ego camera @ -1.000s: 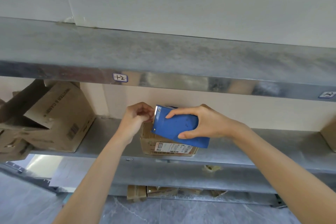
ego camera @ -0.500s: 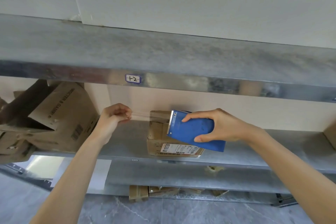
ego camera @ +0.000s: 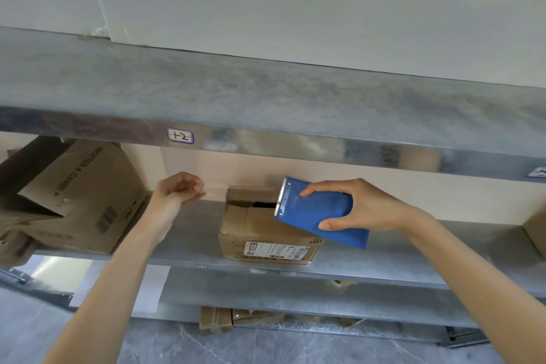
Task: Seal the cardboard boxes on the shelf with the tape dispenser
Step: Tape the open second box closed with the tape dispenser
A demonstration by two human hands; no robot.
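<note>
- Right hand [ego camera: 359,207] is up at the middle shelf [ego camera: 189,233], thumb underneath and fingers curled over the top, gripping the blue tape dispenser [ego camera: 320,214].
- The dispenser hangs over the right half of the small cardboard box [ego camera: 257,230], tilted. Its long axis runs from upper left down to lower right, and the serrated cutting edge [ego camera: 282,198] faces left.
- Left hand [ego camera: 177,190] is out to the left of that box, fingers curled in, the fingertips pinching the end of a strip of clear tape [ego camera: 217,188].
- The strip is faint (only a pale sheen against the wall) and runs roughly level from the left hand towards the box top and the dispenser's teeth. Whether it touches the box top, I cannot tell.
- The small box sits at the front of the middle shelf, shipping label [ego camera: 277,250] on its near face. A dark gap shows between its top flaps.
- Far left on the same shelf, a large cardboard box [ego camera: 85,195] leans tilted with its flaps loose, well apart from the small one.
- Overhead, the upper shelf [ego camera: 295,103] carries a handwritten tag [ego camera: 180,136] on its front lip.
- Down below, flattened cardboard [ego camera: 218,319] lies under the lower shelf [ego camera: 295,289].
</note>
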